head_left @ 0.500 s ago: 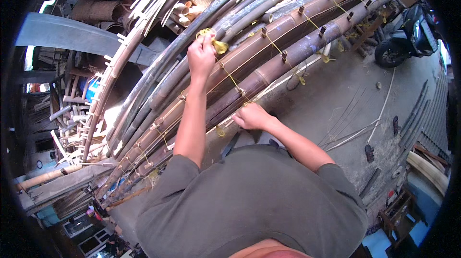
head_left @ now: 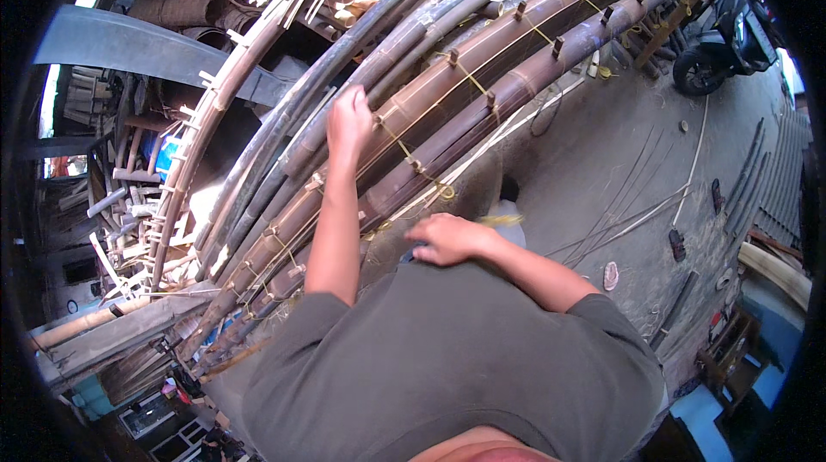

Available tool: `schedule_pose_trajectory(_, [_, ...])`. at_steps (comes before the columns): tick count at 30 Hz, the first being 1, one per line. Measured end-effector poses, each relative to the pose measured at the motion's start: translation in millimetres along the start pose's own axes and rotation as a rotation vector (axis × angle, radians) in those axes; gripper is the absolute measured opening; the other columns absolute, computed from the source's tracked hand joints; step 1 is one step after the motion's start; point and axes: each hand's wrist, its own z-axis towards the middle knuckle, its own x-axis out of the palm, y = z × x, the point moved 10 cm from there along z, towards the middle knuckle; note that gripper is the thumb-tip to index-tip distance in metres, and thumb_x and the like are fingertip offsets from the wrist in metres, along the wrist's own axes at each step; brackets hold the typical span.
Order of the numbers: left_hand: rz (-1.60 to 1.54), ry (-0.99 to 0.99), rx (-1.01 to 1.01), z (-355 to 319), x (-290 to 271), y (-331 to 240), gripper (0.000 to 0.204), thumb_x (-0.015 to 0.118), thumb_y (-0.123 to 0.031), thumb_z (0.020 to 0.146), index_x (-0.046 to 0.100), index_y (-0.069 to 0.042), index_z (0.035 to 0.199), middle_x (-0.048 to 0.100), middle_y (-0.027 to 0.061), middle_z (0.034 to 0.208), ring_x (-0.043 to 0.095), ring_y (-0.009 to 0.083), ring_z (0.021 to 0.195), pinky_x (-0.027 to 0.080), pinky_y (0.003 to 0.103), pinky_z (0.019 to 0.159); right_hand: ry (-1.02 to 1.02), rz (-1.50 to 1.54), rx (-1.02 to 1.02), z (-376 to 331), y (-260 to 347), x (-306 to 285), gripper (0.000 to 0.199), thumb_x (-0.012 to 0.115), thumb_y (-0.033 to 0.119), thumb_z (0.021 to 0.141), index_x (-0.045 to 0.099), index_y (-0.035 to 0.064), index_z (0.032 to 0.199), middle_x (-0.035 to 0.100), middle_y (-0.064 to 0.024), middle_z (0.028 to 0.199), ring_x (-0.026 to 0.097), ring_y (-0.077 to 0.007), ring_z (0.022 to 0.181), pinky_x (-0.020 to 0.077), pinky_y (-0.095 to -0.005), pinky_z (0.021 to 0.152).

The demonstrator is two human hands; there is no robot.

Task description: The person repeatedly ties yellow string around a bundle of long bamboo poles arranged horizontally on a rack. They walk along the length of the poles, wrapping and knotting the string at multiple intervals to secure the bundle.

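Note:
My left hand (head_left: 348, 125) is closed beside a thick brown bamboo pole (head_left: 430, 88), next to one of its short pegs. What its fingers hold, if anything, is hidden. Yellow twine (head_left: 400, 145) runs from that peg down across the gap to a second pole (head_left: 456, 137). In front of my body is my right hand (head_left: 449, 239), thumb and fingers apart, somewhat blurred. A blurred bunch of yellow twine (head_left: 503, 220) shows just beyond the right wrist; whether it touches the hand I cannot tell. A yellow loop (head_left: 446, 192) hangs at the lower pole.
More dark bamboo poles (head_left: 344, 58) lie behind the pegged pair. A curved, pegged bamboo frame (head_left: 211, 109) stands at left, beside a wide grey band (head_left: 146, 53). A motorbike (head_left: 727, 49) is parked at far right. Thin rods (head_left: 637, 221) and a sandal (head_left: 611, 276) lie on the floor.
The yellow twine bunch has left my raised left hand and now shows by the right wrist. My left hand has lowered toward the pole; my right hand has drawn back toward my body.

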Motion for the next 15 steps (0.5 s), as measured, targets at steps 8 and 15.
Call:
schedule_pose_trajectory(8, [-0.004,0.277,-0.063,-93,54,16,0.035,0.059,-0.031,0.091,0.057,-0.005,0.114,0.068,0.0215,0.095,0.066,0.0365,0.095,0.050,0.046,0.082,-1.289,1.747,-0.216,34,-62,-84,0.016,0.047,0.015,0.096,0.058,0.0085,0.087,0.058,-0.0035,0.078,0.055,-0.0139,0.074,0.0463,-0.0284,0.073])
schedule_pose_trajectory(15, [-0.100,-0.111,0.150,-87,22,6,0.029,0.049,-0.033,0.098,0.063,-0.011,0.111,0.067,0.0203,0.102,0.063,0.0391,0.097,0.048,0.048,0.085,-0.490,-0.598,0.205,163,26,-175,0.067,0.033,0.062,0.096,0.071,0.0085,0.107,0.068,-0.0194,0.104,0.061,-0.0400,0.105,0.0403,-0.0587,0.093])
